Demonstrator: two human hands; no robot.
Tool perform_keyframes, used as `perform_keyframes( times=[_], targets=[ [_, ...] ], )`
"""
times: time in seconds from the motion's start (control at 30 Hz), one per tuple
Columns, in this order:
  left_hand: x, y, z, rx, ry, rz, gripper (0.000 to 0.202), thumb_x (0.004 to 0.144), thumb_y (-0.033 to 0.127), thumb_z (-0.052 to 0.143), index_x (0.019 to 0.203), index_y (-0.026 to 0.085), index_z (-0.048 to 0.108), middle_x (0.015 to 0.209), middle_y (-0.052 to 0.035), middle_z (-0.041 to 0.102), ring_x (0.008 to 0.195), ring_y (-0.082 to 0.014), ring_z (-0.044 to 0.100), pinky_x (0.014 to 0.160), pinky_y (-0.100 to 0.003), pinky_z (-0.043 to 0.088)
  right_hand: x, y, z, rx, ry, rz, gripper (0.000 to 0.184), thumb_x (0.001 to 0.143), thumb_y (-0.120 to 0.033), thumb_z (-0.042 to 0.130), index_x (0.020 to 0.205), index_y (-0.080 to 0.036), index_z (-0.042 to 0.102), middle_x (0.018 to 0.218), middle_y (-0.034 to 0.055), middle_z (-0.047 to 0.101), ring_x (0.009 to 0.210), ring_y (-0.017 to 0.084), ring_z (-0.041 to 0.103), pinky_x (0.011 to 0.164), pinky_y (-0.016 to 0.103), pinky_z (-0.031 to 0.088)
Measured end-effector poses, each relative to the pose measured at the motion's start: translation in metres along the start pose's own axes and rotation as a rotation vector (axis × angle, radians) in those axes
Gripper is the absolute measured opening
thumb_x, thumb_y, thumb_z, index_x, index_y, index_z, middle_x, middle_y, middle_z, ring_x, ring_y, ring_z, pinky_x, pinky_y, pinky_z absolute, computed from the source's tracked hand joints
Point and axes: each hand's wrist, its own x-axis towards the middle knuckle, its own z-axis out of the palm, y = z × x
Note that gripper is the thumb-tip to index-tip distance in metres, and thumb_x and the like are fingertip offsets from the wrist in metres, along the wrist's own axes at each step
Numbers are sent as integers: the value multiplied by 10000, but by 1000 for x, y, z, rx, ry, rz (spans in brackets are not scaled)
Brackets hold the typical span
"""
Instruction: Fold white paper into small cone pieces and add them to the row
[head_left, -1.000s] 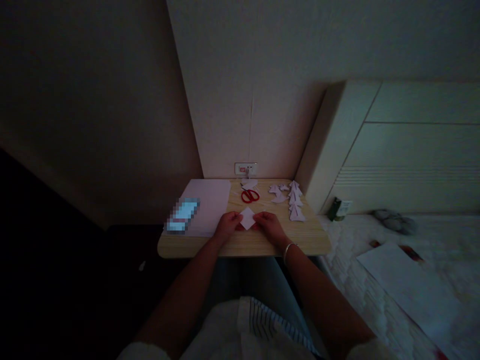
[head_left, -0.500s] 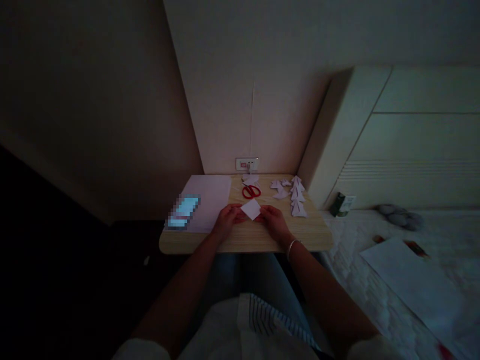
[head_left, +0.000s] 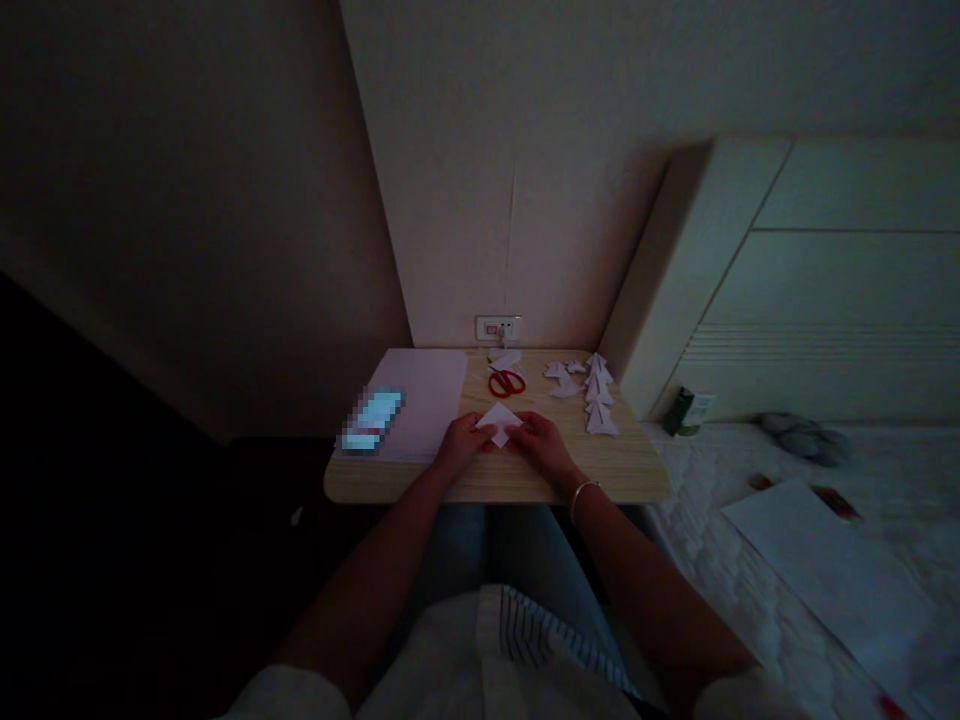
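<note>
Between my hands is a small white folded paper (head_left: 500,417), turned like a diamond, just above the front part of the wooden tabletop (head_left: 525,485). My left hand (head_left: 461,443) grips its left side, thumb on the face of the paper. On the other side my right hand (head_left: 544,445) pinches it too, its thumb close to the left one. The fingers behind the paper are mostly hidden. Just beyond lie scissors (head_left: 507,384) with red handles. To the right are several folded white paper pieces (head_left: 598,395) in a column, with smaller ones (head_left: 562,377) beside them.
A large white sheet (head_left: 427,400) covers the tabletop's left side, with a lit, blurred-out phone (head_left: 373,420) on it. Paper scraps (head_left: 504,358) lie by the wall socket (head_left: 499,327). On the right, a bed (head_left: 697,480) holds another sheet (head_left: 825,560) and a small box (head_left: 690,412).
Both thumbs have moved inward onto the face of the paper, nearer each other. The whole view has shifted slightly; the scissors and other papers stay in place.
</note>
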Motion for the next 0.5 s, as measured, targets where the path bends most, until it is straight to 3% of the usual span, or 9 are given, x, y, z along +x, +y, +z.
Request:
perform_keyframes(
  times=[0.23, 0.5],
  targets=[
    [3, -5, -2, 20, -32, 13, 186, 679, 262, 674, 784, 127, 600, 643, -6, 658, 530, -119, 579, 516, -220, 442, -1, -1, 0, -27, -29, -10, 259, 657, -328, 691, 838, -173, 589, 601, -33, 601, 524, 96, 510, 511, 221, 374],
    [5, -9, -2, -23, -66, 4, 197, 742, 313, 623, 780, 127, 571, 685, -29, 667, 598, -121, 617, 583, -238, 496, -1, -10, -3, 152, 67, -24, 490, 633, -336, 709, 1063, -191, 525, 575, -50, 591, 518, 111, 514, 548, 248, 396]
  ],
)
